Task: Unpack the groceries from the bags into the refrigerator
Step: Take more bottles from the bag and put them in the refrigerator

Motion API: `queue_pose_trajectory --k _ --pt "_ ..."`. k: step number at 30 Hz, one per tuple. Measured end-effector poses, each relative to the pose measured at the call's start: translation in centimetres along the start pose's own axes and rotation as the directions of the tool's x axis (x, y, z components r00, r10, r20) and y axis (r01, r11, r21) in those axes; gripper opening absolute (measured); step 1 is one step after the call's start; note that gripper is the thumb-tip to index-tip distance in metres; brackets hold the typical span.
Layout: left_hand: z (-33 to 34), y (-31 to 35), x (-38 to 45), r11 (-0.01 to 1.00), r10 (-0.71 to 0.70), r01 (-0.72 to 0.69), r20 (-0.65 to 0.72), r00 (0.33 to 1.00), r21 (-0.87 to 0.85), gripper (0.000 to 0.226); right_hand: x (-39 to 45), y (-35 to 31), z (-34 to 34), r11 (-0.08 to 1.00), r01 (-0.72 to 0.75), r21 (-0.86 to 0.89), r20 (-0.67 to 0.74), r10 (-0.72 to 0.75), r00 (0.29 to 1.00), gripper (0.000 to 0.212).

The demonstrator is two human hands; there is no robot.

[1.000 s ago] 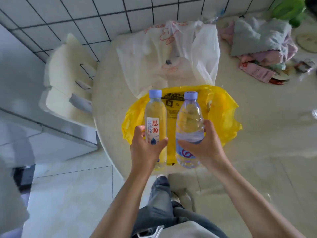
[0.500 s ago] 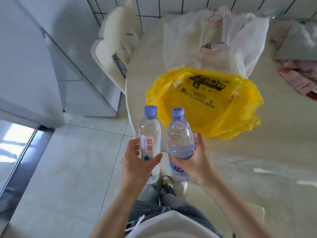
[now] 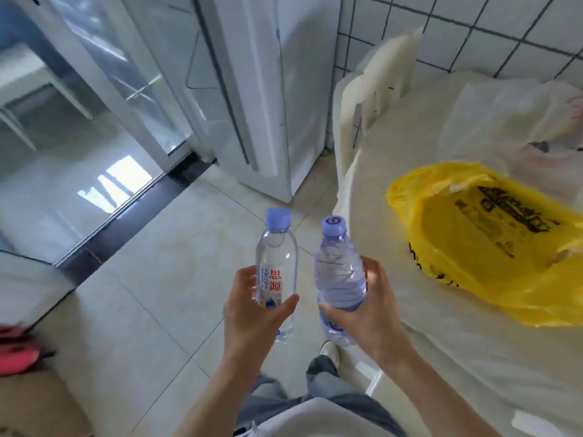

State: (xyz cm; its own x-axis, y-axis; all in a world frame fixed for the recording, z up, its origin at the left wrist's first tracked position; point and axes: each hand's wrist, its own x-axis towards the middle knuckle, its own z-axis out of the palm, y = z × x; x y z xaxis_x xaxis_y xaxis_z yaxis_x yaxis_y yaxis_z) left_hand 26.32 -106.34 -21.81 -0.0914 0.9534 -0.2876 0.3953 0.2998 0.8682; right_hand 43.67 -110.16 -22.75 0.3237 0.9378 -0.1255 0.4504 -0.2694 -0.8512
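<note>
My left hand (image 3: 252,316) grips a clear water bottle (image 3: 277,263) with a blue cap and a red-lettered label, held upright over the floor. Just to its right, my right hand (image 3: 372,310) grips a second water bottle (image 3: 339,266), ribbed, with a purple-blue cap. Both bottles are off the table, left of its edge. A yellow plastic bag (image 3: 492,244) lies open on the round table (image 3: 394,335) at the right, with a white plastic bag (image 3: 511,121) behind it. The white refrigerator (image 3: 284,99) stands ahead at top centre, its doors closed.
A cream plastic chair (image 3: 375,96) stands between the refrigerator and the table, against the tiled wall. A glass sliding door (image 3: 104,99) with a dark floor track fills the upper left. Something pink-red (image 3: 15,351) lies at the left edge. Pale floor tiles stretch toward the refrigerator.
The view has swung left from the table toward the refrigerator and sliding door. Both bottles have come away from above the yellow bag and are now over the floor, still held upright.
</note>
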Motion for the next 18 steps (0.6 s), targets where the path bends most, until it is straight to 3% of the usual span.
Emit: queue_pose_trajectory --k 4,8,18 --pt "-6.3 -2.8 0.7 0.998 -0.032 0.028 -0.084 0.996 -0.052 0.061 -0.4 -3.1 5.8 0.999 0.037 0.01 0.096 -0.038 0.995 0.074" --pt "-12.7 -5.9 1.5 0.995 -0.065 0.053 -0.142 0.988 -0.087 0.061 -0.9 -6.2 12.0 0.996 0.088 -0.013 0.118 -0.086 0.989 0.055" --pt "-25.4 -10.9 5.1 0.991 -0.101 0.073 -0.261 0.96 -0.112 0.065 -2.3 -13.6 25.6 0.995 0.089 0.034 0.221 -0.094 0.971 0.071"
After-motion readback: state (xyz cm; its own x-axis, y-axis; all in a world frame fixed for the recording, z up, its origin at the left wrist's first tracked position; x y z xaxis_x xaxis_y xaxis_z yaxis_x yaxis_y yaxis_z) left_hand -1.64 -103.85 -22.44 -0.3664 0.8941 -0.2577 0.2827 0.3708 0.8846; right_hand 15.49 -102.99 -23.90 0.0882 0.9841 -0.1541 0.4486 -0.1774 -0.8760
